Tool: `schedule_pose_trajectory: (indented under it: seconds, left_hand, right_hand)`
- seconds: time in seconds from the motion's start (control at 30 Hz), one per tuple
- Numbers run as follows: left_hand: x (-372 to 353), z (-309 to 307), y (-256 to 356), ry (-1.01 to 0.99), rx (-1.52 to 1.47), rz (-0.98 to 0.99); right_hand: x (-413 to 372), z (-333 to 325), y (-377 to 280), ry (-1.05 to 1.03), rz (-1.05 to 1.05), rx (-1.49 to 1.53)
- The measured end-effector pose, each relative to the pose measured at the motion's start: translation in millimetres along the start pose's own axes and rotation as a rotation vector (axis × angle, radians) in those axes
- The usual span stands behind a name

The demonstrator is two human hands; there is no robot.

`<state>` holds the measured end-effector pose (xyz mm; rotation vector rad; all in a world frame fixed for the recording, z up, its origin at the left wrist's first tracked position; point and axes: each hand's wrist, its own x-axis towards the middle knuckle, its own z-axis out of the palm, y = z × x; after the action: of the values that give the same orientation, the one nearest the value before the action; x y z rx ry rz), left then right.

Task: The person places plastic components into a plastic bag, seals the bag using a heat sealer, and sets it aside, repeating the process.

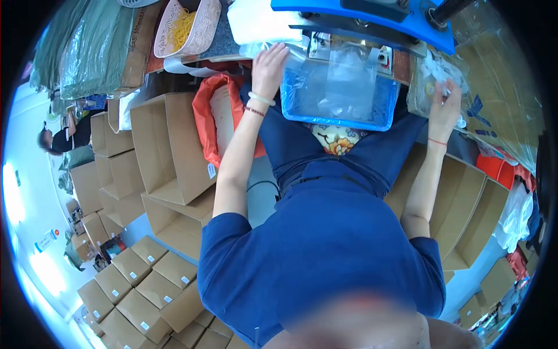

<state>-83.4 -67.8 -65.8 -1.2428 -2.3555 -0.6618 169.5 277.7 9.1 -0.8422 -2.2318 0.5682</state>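
My left hand (269, 71) lies with its fingers stretched over the edge of a stack of clear plastic bags (256, 23), beside a blue press machine (366, 20). My right hand (446, 110) is over a clear-lined box of small white pieces (437, 68). Its thumb and fingers pinch a small whitish piece (446, 91), too small to name. Between my hands, a blue tray (337, 123) wrapped in plastic sits at my lap, with clear bags (349, 87) lying in it under the machine.
A white basket (203, 29) of yellow rubber bands stands at the upper left. Open cardboard boxes (154, 145) and a red bag (206, 116) are on my left; another open carton (453, 192) is on my right. Closed boxes (139, 273) are stacked behind. Another person (64, 136) is far left.
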Motion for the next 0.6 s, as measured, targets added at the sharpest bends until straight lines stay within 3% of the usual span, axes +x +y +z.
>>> schedule_pose_trajectory:
  seconds: [0.03,0.1,0.17,0.23,0.3,0.5,0.6]
  left_hand:
    - [2.3,-8.2,1.9,0.053,-0.057,-0.032]
    - [16.6,-20.9,14.4,0.114,-0.017,-0.086]
    - [21.0,-42.3,35.5,-0.072,-0.355,-0.457]
    - [25.2,-59.5,60.3,-0.009,-0.456,-0.461]
    - [27.9,-75.8,79.3,-0.143,-0.757,-0.659]
    - [37.2,-91.1,116.5,-0.300,-1.016,-0.616]
    - [45.8,-93.3,121.6,-0.346,-1.029,-0.565]
  right_hand:
    - [-3.9,-7.8,-15.1,-0.013,0.006,-0.006]
    - [-5.9,-15.4,-55.3,-0.090,0.120,0.307]
    - [-20.8,-24.0,-87.7,-0.243,0.090,0.347]
    - [-39.7,-14.8,-105.0,-0.441,0.022,0.488]
    - [-55.3,1.3,-115.8,-0.524,-0.035,0.592]
    - [-15.3,-14.1,-161.1,-0.387,-0.342,0.587]
    - [-5.4,-11.4,-154.3,-0.592,-0.433,0.467]
